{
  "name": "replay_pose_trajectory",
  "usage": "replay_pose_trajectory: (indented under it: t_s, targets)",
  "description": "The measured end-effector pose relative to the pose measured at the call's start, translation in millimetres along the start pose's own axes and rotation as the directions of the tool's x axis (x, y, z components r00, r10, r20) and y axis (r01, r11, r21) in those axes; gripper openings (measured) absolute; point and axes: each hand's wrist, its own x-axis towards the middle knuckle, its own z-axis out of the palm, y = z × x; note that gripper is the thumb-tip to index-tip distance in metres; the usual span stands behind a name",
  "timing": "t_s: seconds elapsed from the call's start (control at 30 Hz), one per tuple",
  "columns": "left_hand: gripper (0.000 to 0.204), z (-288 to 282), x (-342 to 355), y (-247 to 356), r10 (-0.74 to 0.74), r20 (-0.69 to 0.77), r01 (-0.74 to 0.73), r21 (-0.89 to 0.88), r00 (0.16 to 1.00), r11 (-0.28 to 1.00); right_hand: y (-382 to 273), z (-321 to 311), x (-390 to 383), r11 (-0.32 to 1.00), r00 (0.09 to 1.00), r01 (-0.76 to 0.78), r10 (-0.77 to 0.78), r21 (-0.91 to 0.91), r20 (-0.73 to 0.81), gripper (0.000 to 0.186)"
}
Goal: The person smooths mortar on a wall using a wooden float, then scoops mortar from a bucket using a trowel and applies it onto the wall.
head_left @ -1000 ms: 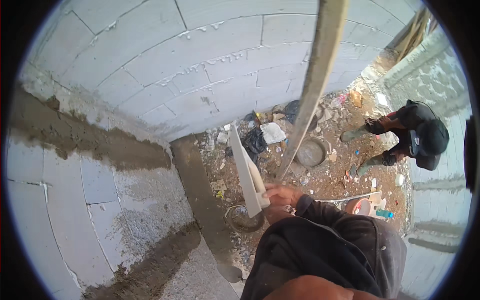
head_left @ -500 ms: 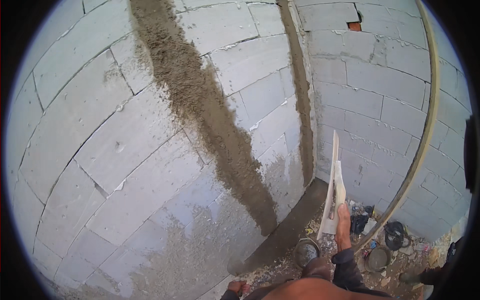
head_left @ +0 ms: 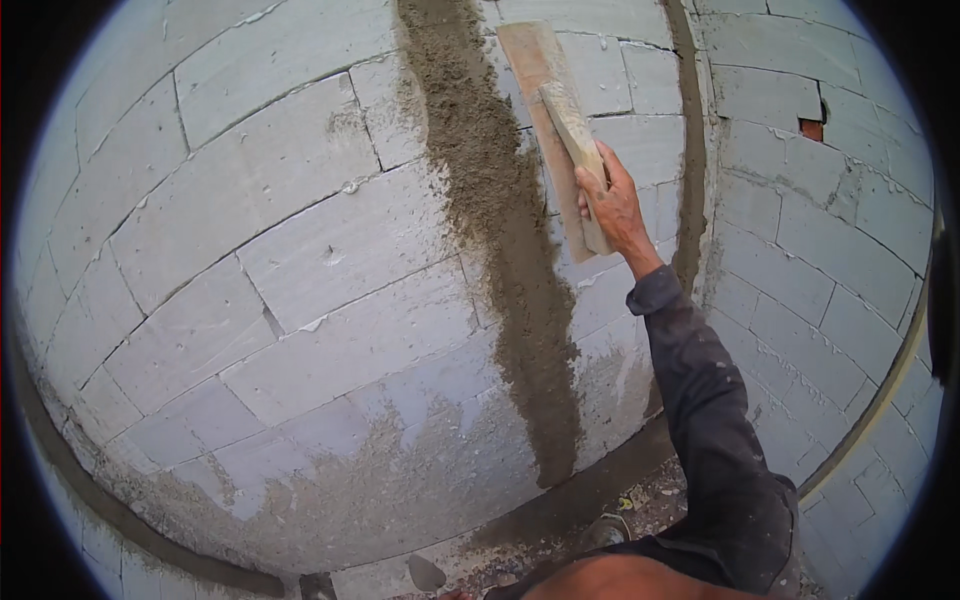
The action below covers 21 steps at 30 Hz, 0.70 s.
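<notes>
My right hand (head_left: 612, 203) is raised against a wall of pale grey blocks (head_left: 250, 210) and grips the handle of a long wooden float (head_left: 548, 120). The float's flat board lies against the wall just right of a vertical band of wet grey mortar (head_left: 505, 250), tilted with its top leaning left. A dark long sleeve (head_left: 705, 420) covers my right arm. My left hand is out of view.
A second, thinner mortar band (head_left: 690, 150) runs down the inside corner where a side block wall (head_left: 830, 200) meets the main one. A red brick piece (head_left: 811, 129) sits in that side wall. Rubble (head_left: 640, 497) lies on the ground at the wall's foot.
My view has swung up from the ground to the wall. My right hand has lifted the float from low near the floor up onto the wall beside the mortar band.
</notes>
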Motion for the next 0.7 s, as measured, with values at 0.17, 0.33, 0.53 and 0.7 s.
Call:
replay_pose_trajectory:
  t_s: [0.17, 0.33, 0.53, 0.7]
  targets:
    - [0.017, 3, -18, -2, -0.004, -0.058, -0.001, -0.079, 0.998, 0.997, 8, 46, 172, 0.946, 0.988, 0.149, -0.15, -0.288, 0.018, 0.063]
    - [0.017, 6, -18, 5, -0.001, -0.091, -0.009, -0.115, 0.996, 0.993, 28, 63, 212, 0.726, 0.894, 0.379, -0.447, -0.574, 0.024, 0.068]
    - [0.017, 0, -14, 9, 0.007, -0.111, -0.021, -0.123, 0.994, 0.992, 93, 73, 92, 0.799, 0.941, 0.286, -0.34, -0.53, -0.004, 0.071]
    - [0.017, 6, -13, 11, 0.014, -0.114, -0.03, -0.133, 0.993, 0.991, 45, 83, 158, 0.752, 0.932, 0.263, -0.359, -0.604, -0.041, 0.071]
